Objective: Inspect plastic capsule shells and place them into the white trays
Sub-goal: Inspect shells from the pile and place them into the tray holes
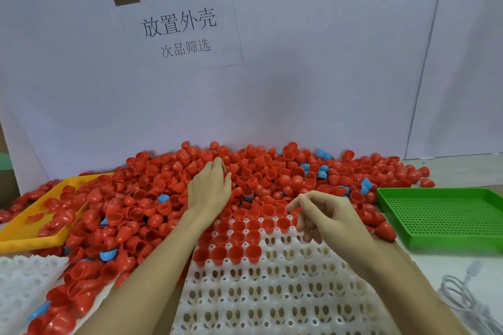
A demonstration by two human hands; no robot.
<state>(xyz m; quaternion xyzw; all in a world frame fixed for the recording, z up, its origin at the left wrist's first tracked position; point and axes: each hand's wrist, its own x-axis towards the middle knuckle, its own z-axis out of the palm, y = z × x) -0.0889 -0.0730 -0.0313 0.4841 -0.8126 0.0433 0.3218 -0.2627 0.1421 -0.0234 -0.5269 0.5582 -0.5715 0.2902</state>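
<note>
A big heap of red capsule shells (168, 187), with a few blue shells (321, 153) mixed in, covers the table's far half. In front of me lies a white tray (272, 296) with rows of holes. Its far-left rows hold several red shells (236, 251), open side up. My left hand (209, 190) reaches palm-down into the heap just beyond the tray, and its fingertips are buried among the shells. My right hand (324, 215) hovers over the tray's far right corner with its fingers loosely curled and apart, and I see nothing in it.
A second white tray (21, 280) lies at the near left, partly under shells. A yellow tray (40, 242) with several red shells sits at left, and a green perforated tray (446, 215) at right. A white cable (462, 294) lies near right. A white board with a paper sign (179, 27) stands behind.
</note>
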